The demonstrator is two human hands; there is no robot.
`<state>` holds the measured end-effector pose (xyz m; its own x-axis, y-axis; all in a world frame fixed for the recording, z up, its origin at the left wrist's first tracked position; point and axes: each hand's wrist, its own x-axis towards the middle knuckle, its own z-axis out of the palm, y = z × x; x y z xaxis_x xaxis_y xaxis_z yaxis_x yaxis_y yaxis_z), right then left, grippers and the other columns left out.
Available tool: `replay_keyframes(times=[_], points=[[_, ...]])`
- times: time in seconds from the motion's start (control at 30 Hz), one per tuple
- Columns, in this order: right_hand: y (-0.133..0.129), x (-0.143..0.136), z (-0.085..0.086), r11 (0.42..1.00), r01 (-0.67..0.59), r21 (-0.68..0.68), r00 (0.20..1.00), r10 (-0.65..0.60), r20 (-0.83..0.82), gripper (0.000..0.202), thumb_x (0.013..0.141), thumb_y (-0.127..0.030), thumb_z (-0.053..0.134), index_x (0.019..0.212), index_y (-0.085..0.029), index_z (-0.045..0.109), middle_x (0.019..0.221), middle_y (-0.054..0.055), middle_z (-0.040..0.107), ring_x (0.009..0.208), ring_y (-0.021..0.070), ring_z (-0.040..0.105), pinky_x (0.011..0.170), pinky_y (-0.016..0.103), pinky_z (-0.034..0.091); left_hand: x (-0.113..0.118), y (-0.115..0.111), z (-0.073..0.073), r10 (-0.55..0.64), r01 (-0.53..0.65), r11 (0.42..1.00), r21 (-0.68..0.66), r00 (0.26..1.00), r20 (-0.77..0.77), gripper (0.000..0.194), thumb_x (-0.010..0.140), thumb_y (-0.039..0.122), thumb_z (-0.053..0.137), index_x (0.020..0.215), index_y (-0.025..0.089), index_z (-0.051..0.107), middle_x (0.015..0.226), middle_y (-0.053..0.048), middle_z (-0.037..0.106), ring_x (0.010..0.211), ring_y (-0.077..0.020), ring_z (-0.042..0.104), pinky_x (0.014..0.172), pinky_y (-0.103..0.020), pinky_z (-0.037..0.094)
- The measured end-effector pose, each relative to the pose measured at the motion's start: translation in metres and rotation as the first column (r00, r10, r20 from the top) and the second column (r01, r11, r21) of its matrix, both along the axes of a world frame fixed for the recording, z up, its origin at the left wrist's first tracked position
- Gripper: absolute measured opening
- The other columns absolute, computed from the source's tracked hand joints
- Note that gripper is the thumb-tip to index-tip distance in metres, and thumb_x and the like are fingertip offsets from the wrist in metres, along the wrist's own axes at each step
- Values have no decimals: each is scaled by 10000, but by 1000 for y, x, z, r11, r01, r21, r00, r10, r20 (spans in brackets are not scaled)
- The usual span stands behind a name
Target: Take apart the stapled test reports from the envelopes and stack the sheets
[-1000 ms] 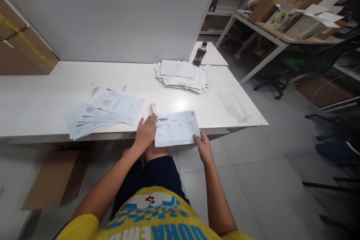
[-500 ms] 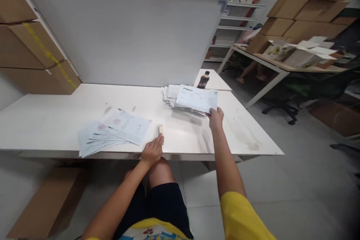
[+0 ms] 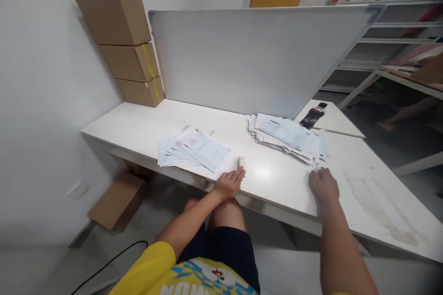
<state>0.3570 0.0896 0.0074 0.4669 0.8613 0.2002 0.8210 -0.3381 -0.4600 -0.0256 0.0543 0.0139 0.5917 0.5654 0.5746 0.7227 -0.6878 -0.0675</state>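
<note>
My left hand (image 3: 230, 183) rests at the table's front edge, its closed fingers on the near end of a small beige object (image 3: 241, 161). Left of it, several printed sheets with red stamps (image 3: 204, 147) lie fanned out. A thicker, uneven stack of similar papers (image 3: 284, 132) lies farther back on the right. Just below that stack's near right corner is my right hand (image 3: 323, 179), low over the tabletop, slightly blurred. Its fingers are bent and a little apart, with no paper visible in them.
The white table (image 3: 346, 184) has a whiteboard (image 3: 256, 60) standing along its back. A dark drink bottle (image 3: 313, 116) is behind the paper stack. Cardboard boxes (image 3: 138, 92) are piled at the back left. Part of a person, a bare leg (image 3: 408, 113), shows at the far right.
The view has swung left. My right hand has let go of the sheet, which lies on the right stack, and has drawn back toward me. My left hand stays at the beige object.
</note>
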Motion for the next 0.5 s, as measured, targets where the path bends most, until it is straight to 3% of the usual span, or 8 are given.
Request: replay_keyframes(times=[0.1, 0.2, 0.33, 0.4, 0.5], points=[[-19, -18, -3, 992, -60, -114, 994, 69, 82, 542, 849, -398, 321, 1231, -68, 520, 1329, 261, 481, 1278, 375, 396, 1005, 553, 295, -2, -7, 3, 34, -23, 986, -165, 997, 64, 587, 896, 215, 354, 1449, 48, 248, 1470, -152, 371, 1188, -209, 535, 832, -343, 475], [-45, -45, -4, 991, -37, -132, 990, 54, 129, 593, 857, -419, 277, 1273, -55, 492, 1392, 254, 429, 1315, 355, 361, 1028, 554, 278, -12, -9, 11, 176, -115, 945, -305, 967, 182, 700, 839, 138, 367, 1485, 58, 111, 1494, -154, 330, 1227, -229, 500, 917, -385, 457], [-85, -81, -4, 996, 7, -89, 994, 3, 108, 648, 850, -428, 251, 1330, -47, 461, 1440, 226, 392, 1350, 331, 333, 1064, 544, 250, -44, -4, 25, 394, -306, 885, -351, 894, 214, 671, 813, 185, 446, 1456, 121, 265, 1487, -155, 350, 1327, -324, 374, 1026, -529, 346], [-105, -94, -1, 1000, -5, -16, 998, 6, 57, 652, 839, -439, 265, 1310, -55, 499, 1436, 212, 407, 1348, 334, 341, 1073, 533, 255, -61, -6, 28, 354, -292, 892, -346, 927, 128, 603, 849, 293, 466, 1409, 99, 354, 1443, -183, 414, 1344, -337, 345, 1056, -544, 298], [-133, -107, 7, 996, 85, 17, 980, -80, -181, 586, 804, -523, 352, 1141, -156, 660, 1282, 173, 585, 1239, 382, 472, 1012, 536, 349, -78, -18, 26, 145, -137, 937, -320, 989, 3, 582, 877, 404, 466, 1373, 105, 410, 1409, -174, 463, 1319, -315, 386, 1060, -491, 304]])
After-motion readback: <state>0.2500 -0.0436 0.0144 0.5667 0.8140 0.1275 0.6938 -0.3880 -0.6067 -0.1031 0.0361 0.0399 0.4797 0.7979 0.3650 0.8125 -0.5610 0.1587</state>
